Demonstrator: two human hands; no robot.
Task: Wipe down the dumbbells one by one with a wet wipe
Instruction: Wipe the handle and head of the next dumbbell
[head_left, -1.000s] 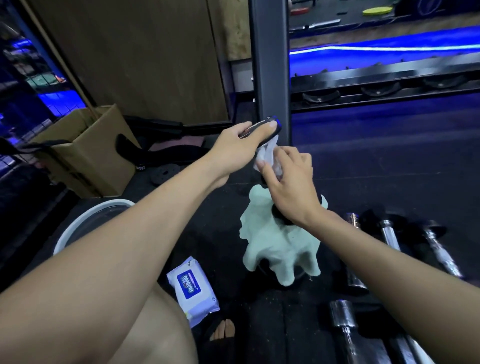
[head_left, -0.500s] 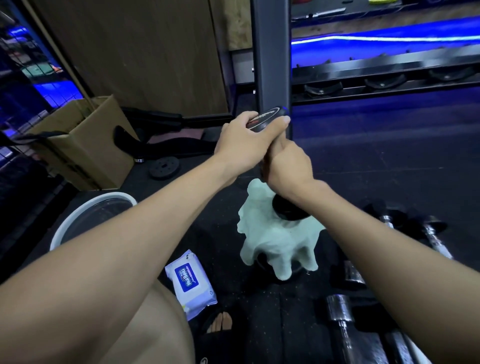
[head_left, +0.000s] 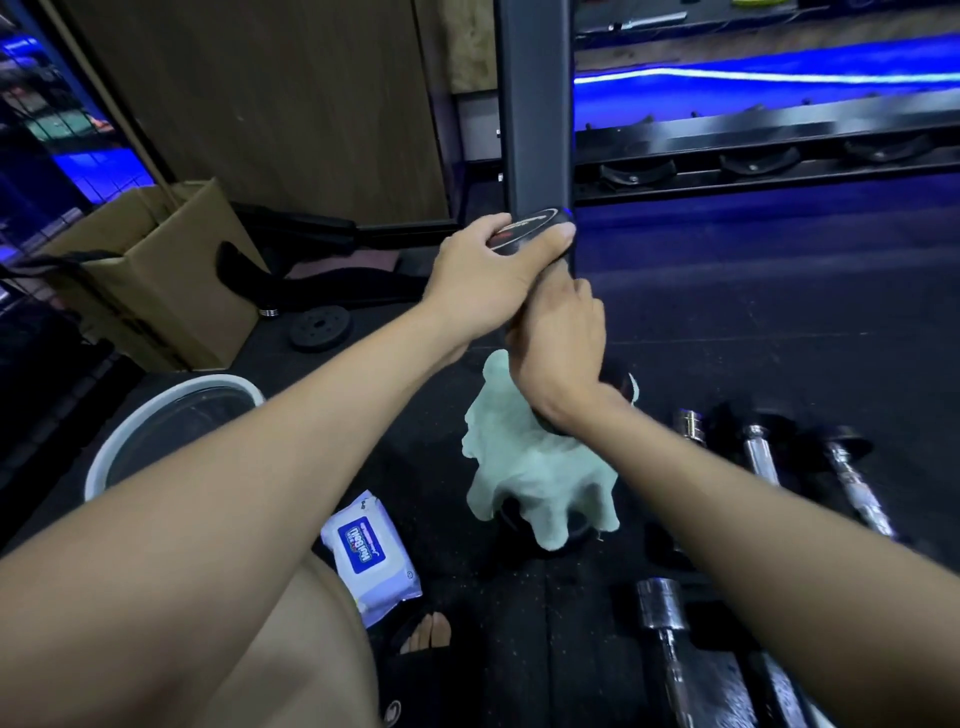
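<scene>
Left hand (head_left: 485, 278) clamps the top head of the upright dumbbell (head_left: 530, 234) above the floor; right hand (head_left: 563, 340) is wrapped around its handle just below, wipe hidden.

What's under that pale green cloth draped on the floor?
The pale green cloth drapes over something dark and round; a black edge peeks out below. The cloth hides the rest, so I cannot tell what it is.

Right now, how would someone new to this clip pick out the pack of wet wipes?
Start at the round white-rimmed basin on the dark floor at lower left. Just right of it, beside the person's bare knee, lies the wipes pack. It is the only flat white packet with a blue label; the pale green cloth nearby is crumpled and unlabelled.
</scene>
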